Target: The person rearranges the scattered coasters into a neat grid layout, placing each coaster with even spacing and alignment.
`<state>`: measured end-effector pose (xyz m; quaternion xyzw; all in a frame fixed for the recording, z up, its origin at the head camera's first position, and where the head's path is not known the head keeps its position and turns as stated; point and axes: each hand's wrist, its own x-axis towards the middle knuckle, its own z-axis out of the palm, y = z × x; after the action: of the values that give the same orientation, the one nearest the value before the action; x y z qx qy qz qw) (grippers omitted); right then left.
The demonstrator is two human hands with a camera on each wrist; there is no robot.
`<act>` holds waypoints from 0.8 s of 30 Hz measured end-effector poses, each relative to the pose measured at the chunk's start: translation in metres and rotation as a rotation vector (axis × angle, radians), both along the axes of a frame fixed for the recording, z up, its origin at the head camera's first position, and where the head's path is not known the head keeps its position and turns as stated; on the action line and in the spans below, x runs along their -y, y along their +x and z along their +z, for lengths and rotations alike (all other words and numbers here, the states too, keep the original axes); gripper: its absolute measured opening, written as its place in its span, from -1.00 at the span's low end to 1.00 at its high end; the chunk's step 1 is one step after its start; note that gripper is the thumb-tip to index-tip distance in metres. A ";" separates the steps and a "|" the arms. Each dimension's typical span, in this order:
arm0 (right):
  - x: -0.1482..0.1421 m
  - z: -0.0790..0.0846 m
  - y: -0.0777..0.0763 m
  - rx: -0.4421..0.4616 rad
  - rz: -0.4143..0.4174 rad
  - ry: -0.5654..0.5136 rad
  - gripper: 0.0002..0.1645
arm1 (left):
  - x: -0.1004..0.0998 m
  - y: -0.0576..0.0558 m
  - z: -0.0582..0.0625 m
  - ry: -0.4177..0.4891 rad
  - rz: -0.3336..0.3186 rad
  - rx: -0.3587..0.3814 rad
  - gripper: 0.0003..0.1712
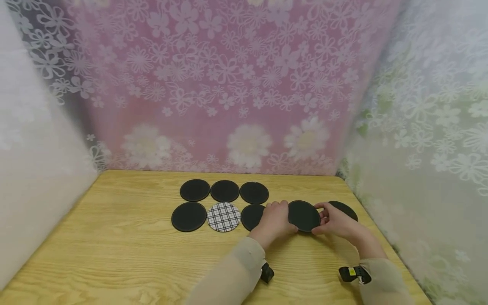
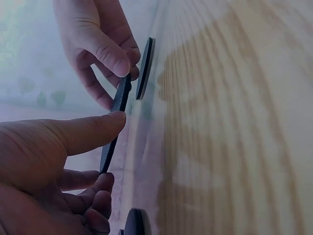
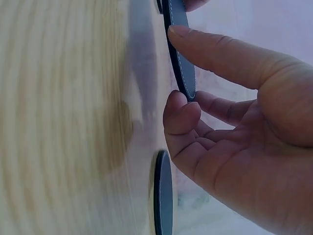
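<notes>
A round black coaster (image 1: 303, 216) is held by its edges between both hands, raised a little off the wooden table. At its left edge my left hand (image 1: 273, 222) pinches it, thumb on one face and fingers at the rim; white stitching runs near the rim in the right wrist view. My right hand (image 1: 337, 222) grips the opposite edge with thumb and curled fingers. Another black coaster (image 1: 345, 209) lies on the table beyond the right hand, partly hidden by it. Left of the left hand, a black coaster (image 1: 251, 216) is partly covered by that hand.
A white coaster with a black plaid pattern (image 1: 223, 217) lies beside a black coaster (image 1: 189, 217) in the front row. Behind them sit three black coasters (image 1: 225, 191) in a row. Floral cloth (image 1: 213, 84) hangs behind the wooden table (image 1: 126, 254) and at both sides.
</notes>
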<state>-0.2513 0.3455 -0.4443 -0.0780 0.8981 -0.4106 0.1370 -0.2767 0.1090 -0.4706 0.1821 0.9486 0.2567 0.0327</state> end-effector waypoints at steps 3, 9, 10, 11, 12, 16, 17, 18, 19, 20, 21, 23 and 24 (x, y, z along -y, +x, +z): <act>0.005 -0.002 -0.006 0.016 -0.005 0.006 0.05 | 0.005 -0.004 -0.002 -0.005 0.003 0.007 -0.13; 0.014 -0.004 -0.017 0.017 0.007 0.010 0.05 | 0.013 -0.013 -0.005 -0.007 0.027 0.012 -0.12; 0.015 -0.004 -0.019 0.017 0.007 0.009 0.04 | 0.013 -0.014 -0.005 -0.009 0.027 0.009 -0.13; 0.016 -0.005 -0.020 0.018 0.010 0.007 0.04 | 0.014 -0.015 -0.005 -0.014 0.026 0.005 -0.12; 0.017 -0.005 -0.021 0.017 0.009 0.007 0.04 | 0.015 -0.016 -0.005 -0.019 0.025 0.004 -0.12; 0.020 -0.007 -0.025 -0.003 0.019 0.032 0.03 | 0.015 -0.019 -0.006 -0.030 0.034 0.002 -0.11; 0.021 -0.007 -0.026 -0.008 0.019 0.039 0.02 | 0.016 -0.019 -0.006 -0.030 0.038 0.004 -0.10; 0.021 -0.007 -0.027 -0.010 0.017 0.045 0.02 | 0.016 -0.019 -0.006 -0.029 0.043 0.006 -0.10; 0.022 -0.007 -0.027 -0.012 0.022 0.049 0.02 | 0.016 -0.019 -0.006 -0.028 0.045 0.007 -0.11; 0.023 -0.007 -0.028 -0.013 0.025 0.057 0.02 | 0.016 -0.020 -0.006 -0.029 0.046 0.006 -0.11; 0.024 -0.007 -0.028 -0.011 0.023 0.064 0.02 | 0.016 -0.020 -0.007 -0.031 0.046 0.006 -0.11; 0.026 -0.008 -0.030 -0.012 0.020 0.081 0.03 | 0.017 -0.020 -0.007 -0.041 0.046 0.007 -0.12; 0.027 -0.009 -0.030 -0.021 0.024 0.103 0.03 | 0.018 -0.020 -0.008 -0.048 0.046 0.006 -0.13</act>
<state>-0.2813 0.3182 -0.4530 -0.0857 0.9184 -0.3614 0.1362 -0.2963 0.0913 -0.4782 0.1589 0.9583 0.2350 0.0339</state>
